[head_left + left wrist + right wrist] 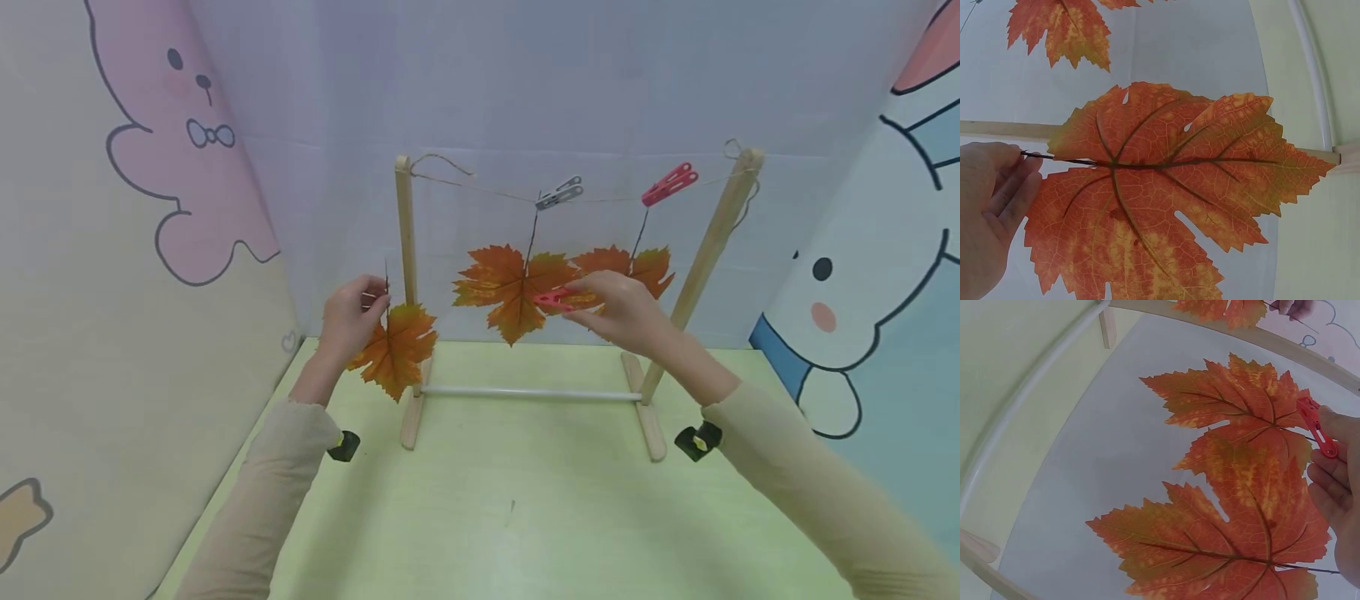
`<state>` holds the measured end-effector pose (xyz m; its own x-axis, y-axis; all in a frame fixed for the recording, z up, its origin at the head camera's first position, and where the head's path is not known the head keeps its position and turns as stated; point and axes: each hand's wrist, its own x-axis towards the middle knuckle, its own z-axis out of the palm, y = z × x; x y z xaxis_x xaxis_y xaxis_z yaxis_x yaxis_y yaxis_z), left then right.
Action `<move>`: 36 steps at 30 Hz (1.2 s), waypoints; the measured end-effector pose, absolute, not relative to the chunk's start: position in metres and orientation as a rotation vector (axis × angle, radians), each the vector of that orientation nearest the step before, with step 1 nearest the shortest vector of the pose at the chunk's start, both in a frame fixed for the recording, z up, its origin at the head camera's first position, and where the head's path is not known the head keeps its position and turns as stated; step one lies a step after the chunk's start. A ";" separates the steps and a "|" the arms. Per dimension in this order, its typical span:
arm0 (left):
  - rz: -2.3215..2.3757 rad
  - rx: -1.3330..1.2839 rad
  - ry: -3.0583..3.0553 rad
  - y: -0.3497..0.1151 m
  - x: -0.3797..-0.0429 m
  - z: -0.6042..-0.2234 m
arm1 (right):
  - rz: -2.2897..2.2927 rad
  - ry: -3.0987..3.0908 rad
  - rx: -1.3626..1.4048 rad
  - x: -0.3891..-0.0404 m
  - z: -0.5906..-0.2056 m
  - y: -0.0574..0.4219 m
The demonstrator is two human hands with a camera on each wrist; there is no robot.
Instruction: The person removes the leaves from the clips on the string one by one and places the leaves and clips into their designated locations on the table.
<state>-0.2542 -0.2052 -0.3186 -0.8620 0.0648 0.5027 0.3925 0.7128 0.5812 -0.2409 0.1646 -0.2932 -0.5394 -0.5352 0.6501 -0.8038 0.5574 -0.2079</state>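
By its dark stem, my left hand pinches an orange maple leaf, which hangs beside the left post of a wooden frame. That leaf fills much of the left wrist view. A red clothespin is held between thumb and fingers of my right hand, in front of the hung leaves. A grey clothespin holds one leaf by its stem on the string. Farther right, another red clothespin holds a second leaf, partly hidden by my right hand.
The string runs between the left post and the right post of the frame. A white rod joins the wooden feet on the pale green table. Cartoon-printed walls stand at both sides, with a white sheet behind.
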 end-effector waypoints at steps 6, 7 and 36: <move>-0.977 -0.317 -2.485 -0.217 -0.252 -0.328 | 0.704 -2.268 1.029 -0.236 -0.309 0.175; -0.974 -0.312 -2.491 -0.219 -0.251 -0.329 | 0.707 -2.270 1.023 -0.235 -0.312 0.176; -0.990 -0.292 -2.755 -0.268 -0.229 -0.376 | 0.799 -2.465 0.804 -0.206 -0.390 0.214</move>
